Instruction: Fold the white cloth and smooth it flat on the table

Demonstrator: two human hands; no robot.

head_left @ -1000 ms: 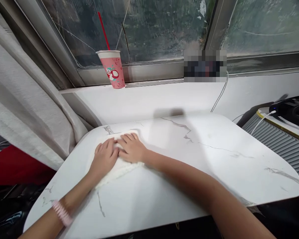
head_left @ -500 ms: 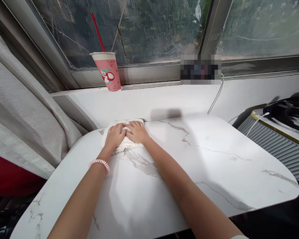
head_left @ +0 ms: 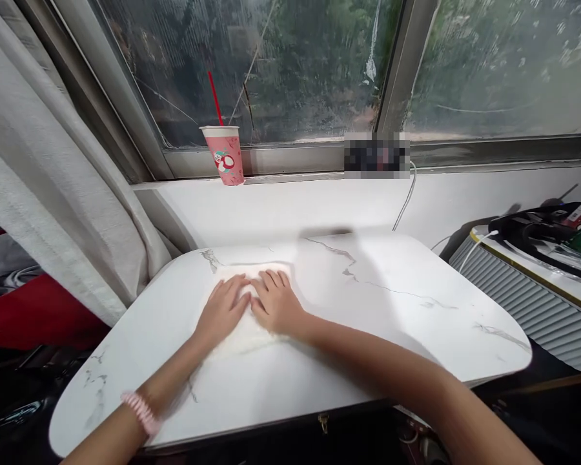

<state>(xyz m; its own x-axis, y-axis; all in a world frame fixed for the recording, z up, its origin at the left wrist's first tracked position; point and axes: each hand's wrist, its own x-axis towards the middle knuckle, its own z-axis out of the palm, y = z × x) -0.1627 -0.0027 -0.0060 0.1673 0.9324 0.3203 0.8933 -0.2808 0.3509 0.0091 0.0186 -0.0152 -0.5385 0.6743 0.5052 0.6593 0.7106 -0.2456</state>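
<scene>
A white cloth (head_left: 254, 339) lies spread on the white marble-patterned table (head_left: 416, 278), left of its middle. My left hand (head_left: 221, 310) presses flat on the cloth's left part, its fingers stretched out, with a pink coiled band (head_left: 141, 413) on the forearm. Close beside it my right hand (head_left: 278, 302) rests palm down on the cloth, fingers spread. The thumbs nearly meet. Both hands hide part of the cloth, and its lower edge is blurred.
A pink paper cup (head_left: 225, 158) with a red straw stands on the window ledge behind the table. Further right on the ledge is a blurred-out object (head_left: 376, 156) with a cable. A grey curtain (head_left: 84, 168) hangs at left. Cables and objects cover a ribbed unit (head_left: 527, 297) at right.
Both hands and the cloth have slid from the table's back edge towards me. The hands stay flat on the cloth. The camera view has shifted too.
</scene>
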